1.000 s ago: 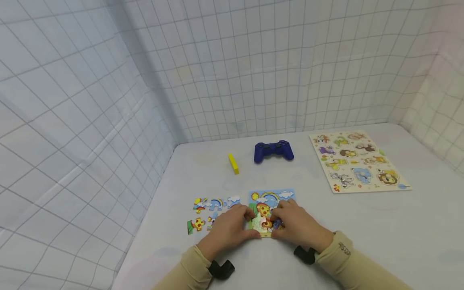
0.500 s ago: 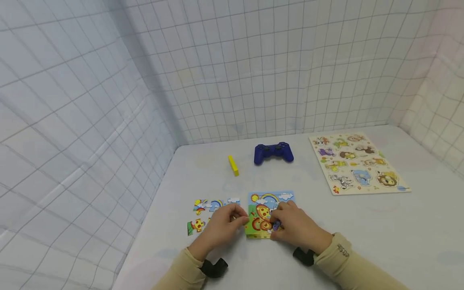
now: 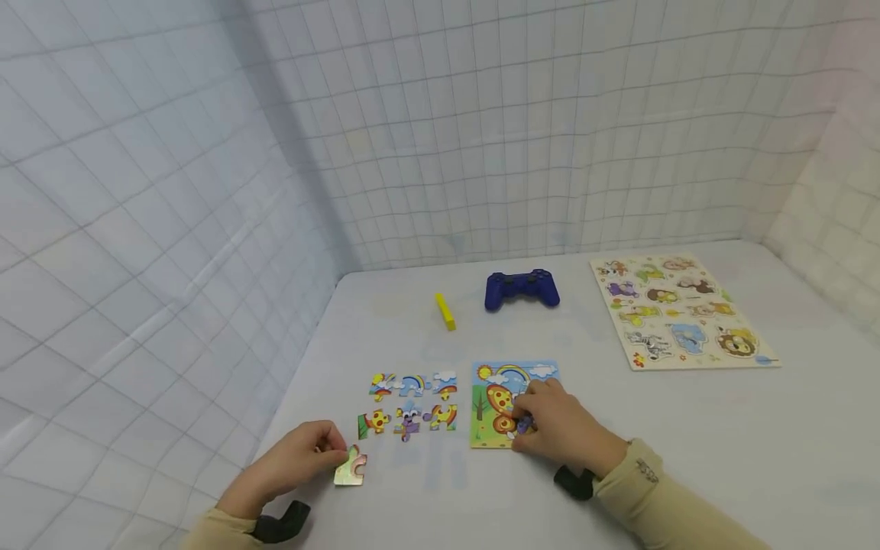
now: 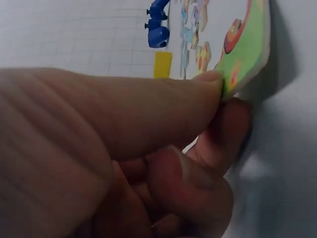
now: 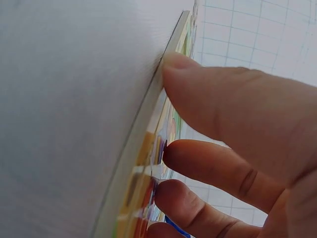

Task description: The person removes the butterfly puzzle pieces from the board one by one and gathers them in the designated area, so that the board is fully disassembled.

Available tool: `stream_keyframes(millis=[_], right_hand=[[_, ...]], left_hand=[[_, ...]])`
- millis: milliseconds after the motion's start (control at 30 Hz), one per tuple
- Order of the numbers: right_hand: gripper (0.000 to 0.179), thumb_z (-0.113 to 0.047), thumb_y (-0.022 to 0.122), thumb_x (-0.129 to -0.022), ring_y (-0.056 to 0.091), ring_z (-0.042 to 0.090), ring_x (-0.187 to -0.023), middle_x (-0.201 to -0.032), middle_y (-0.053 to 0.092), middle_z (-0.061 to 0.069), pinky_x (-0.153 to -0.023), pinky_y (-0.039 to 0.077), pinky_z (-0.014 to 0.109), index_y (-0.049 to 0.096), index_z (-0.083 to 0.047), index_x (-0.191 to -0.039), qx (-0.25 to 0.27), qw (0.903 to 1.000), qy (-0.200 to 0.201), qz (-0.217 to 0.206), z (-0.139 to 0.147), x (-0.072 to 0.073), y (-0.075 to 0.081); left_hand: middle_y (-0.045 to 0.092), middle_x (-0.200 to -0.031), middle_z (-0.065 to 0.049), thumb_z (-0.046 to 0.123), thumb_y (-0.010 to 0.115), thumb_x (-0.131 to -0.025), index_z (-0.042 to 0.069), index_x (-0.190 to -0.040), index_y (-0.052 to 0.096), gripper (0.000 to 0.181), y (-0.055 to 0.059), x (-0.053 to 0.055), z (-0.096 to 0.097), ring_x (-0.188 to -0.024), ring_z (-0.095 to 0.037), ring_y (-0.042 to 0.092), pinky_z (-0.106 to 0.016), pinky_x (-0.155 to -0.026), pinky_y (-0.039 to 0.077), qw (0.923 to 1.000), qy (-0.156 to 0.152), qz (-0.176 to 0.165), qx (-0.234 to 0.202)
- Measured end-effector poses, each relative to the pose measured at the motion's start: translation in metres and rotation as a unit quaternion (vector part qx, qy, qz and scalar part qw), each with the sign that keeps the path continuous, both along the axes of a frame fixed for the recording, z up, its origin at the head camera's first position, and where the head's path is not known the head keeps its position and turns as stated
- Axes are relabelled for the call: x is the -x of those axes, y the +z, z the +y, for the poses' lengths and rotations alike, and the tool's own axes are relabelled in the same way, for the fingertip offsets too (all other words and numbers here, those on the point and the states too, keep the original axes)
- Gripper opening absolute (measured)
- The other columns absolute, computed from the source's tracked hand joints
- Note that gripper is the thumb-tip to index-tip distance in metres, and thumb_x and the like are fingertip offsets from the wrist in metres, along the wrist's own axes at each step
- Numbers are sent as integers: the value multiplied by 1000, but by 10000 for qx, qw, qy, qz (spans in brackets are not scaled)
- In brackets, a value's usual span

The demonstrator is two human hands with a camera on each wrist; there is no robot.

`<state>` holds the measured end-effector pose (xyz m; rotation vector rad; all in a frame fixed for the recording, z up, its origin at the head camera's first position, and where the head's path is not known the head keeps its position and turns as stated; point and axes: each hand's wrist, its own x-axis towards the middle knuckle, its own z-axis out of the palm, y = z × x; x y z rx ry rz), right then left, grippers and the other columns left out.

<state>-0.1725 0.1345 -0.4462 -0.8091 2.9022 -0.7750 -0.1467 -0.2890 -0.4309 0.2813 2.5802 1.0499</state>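
Note:
My left hand (image 3: pixel 299 458) pinches a green jigsaw piece (image 3: pixel 351 469) between thumb and fingers, low at the front left of the table. In the left wrist view the piece (image 4: pixel 247 57) is tilted, its flat edge off the surface. Two rows of loose jigsaw pieces (image 3: pixel 411 385) lie just beyond that hand. My right hand (image 3: pixel 560 428) rests on the square picture puzzle board (image 3: pixel 481 435). Its thumb touches the board's front edge and its fingertips touch the picture, as the right wrist view shows. The hand hides the board's right part.
A blue game controller (image 3: pixel 522 289) and a yellow bar (image 3: pixel 445 312) lie farther back. An animal knob puzzle board (image 3: pixel 642 363) lies at the back right. Grid-patterned cloth walls (image 3: pixel 454 153) stand around the white table (image 3: pixel 687 443).
My left hand has lifted a green jigsaw piece out of the board and carried it left, beside the loose pieces. My right hand has stayed on the board.

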Motion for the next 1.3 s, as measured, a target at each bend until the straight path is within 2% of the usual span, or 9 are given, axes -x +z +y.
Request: stream_keyframes(millis=[233, 467, 633, 733, 833, 933, 1067, 1200, 1300], right_hand=[[26, -31, 89, -79, 42, 16, -89, -95, 55, -6, -69, 39, 32, 73, -19, -96, 16, 10000, -22, -38, 4, 0, 0], [27, -32, 89, -79, 42, 16, -89, -96, 55, -6, -69, 39, 32, 73, -19, -97, 18, 9999, -35, -119, 5, -1, 2], [26, -31, 89, -80, 42, 16, -89, -96, 56, -6, -69, 39, 32, 73, -18, -97, 44, 10000, 4, -52, 3, 0, 4], [26, -30, 89, -80, 42, 17, -89, -96, 56, -5, -69, 39, 33, 73, -18, -97, 14, 10000, 13, -59, 2, 0, 5], [27, -29, 89, -80, 42, 18, -90, -97, 56, -4, -69, 38, 35, 74, -17, -98, -25, 10000, 9, -87, 1, 0, 6], [28, -30, 89, -79, 43, 18, -91, -98, 56, -4, -70, 39, 36, 74, -17, -99, -65, 9999, 11, -134, 0, 0, 4], [28, -32, 89, -79, 43, 17, -90, -97, 56, -5, -70, 39, 35, 74, -18, -99, -106, 9998, 76, -135, 0, 1, 2], [27, -30, 90, -79, 42, 16, -88, -94, 55, -6, -70, 38, 32, 73, -19, -97, 35, 9998, 208, -20, 3, 2, 0], [27, -28, 90, -79, 42, 15, -87, -93, 55, -5, -70, 38, 30, 73, -18, -97, 204, 9992, 345, 50, 4, 2, -1]], left_hand=[[62, -78, 0, 27, 84, -86, 9, -87, 64, 28, -6, 4, 13, -75, -17, 55, -26, -62, 44, 9984, 314, 321, 355], [60, -77, 1, 26, 85, -86, 11, -86, 62, 27, -5, 1, 21, -73, -16, 53, -27, -61, 42, 9962, 349, 460, 651], [56, -76, 2, 27, 86, -83, 12, -84, 58, 32, 0, -3, 27, -70, -16, 50, -29, -59, 40, 9893, 598, 649, 1158], [53, -71, 1, 27, 88, -81, 13, -84, 55, 36, 4, -6, 34, -65, -16, 48, -30, -57, 37, 9819, 860, 756, 1511], [54, -68, 2, 27, 86, -83, 13, -88, 55, 34, 9, -9, 52, -60, -14, 48, -29, -54, 37, 9798, 922, 1041, 1441], [58, -73, 6, 25, 81, -89, 15, -92, 60, 24, 12, -7, 84, -63, -10, 52, -26, -57, 42, 9838, 623, 1466, 823], [63, -85, 8, 23, 74, -96, 13, -99, 66, 13, 12, 6, 140, -76, -6, 55, -24, -66, 47, 9861, -195, 1647, 127], [63, -92, 5, 22, 71, -98, 10, -110, 69, 17, 9, 23, 191, -81, -7, 55, -25, -70, 48, 9844, -899, 1462, 392], [64, -95, 5, 25, 73, -97, 12, -113, 69, 20, 0, 32, 212, -82, -5, 56, -25, -71, 47, 9808, -1062, 1448, 759]])
